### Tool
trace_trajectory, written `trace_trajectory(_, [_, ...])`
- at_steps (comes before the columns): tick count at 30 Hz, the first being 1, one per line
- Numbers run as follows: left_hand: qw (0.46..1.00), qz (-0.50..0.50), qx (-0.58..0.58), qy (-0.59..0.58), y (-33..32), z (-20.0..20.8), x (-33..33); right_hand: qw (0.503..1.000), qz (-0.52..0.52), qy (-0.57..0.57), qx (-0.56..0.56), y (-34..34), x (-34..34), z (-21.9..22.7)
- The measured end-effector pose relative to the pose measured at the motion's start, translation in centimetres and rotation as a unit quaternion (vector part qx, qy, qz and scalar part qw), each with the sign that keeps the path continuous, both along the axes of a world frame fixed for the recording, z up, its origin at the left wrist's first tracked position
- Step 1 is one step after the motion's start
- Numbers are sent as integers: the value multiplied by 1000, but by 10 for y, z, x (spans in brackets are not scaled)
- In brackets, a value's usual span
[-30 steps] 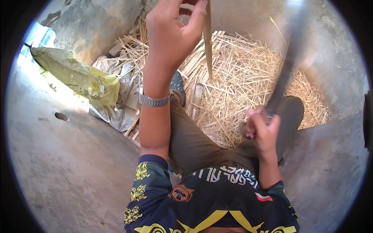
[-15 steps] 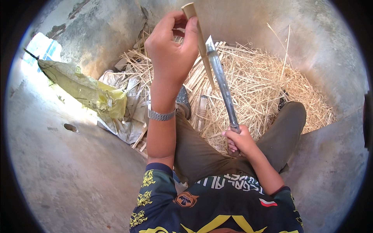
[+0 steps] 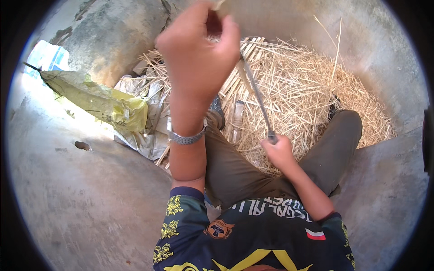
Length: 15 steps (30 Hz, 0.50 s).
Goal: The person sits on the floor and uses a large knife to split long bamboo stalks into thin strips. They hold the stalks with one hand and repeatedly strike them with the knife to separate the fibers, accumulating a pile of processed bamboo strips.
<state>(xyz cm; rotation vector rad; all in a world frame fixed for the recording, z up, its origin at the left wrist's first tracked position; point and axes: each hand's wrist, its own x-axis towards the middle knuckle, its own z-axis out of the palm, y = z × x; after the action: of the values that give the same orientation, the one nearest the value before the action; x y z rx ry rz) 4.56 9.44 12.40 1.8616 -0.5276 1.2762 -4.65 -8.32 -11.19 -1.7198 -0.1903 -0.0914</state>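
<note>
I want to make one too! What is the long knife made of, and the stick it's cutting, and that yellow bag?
The long blade looks like metal: grey, thin, with a dull shine. The stick in the left hand is mostly hidden; its pale tip suggests wood or bamboo, like the pale shavings below. The yellow bag looks like thin plastic: crinkled and slightly glossy.

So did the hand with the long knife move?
Yes. The right hand gripping the long grey metal blade came down and inward, from beside the right knee toward the middle of the straw pile, its blade now tilted toward the raised left hand.
</note>
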Motion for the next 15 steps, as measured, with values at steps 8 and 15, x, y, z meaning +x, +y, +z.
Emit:
trace_trajectory(8, [999, 15, -39, 5, 16, 0, 16, 891, 37, 334, 305, -20, 0, 53])
trace_trajectory(15, [999, 1, -13, -32, 5, -4, 14, 916, -60, -83, 387, -20, 4, 85])
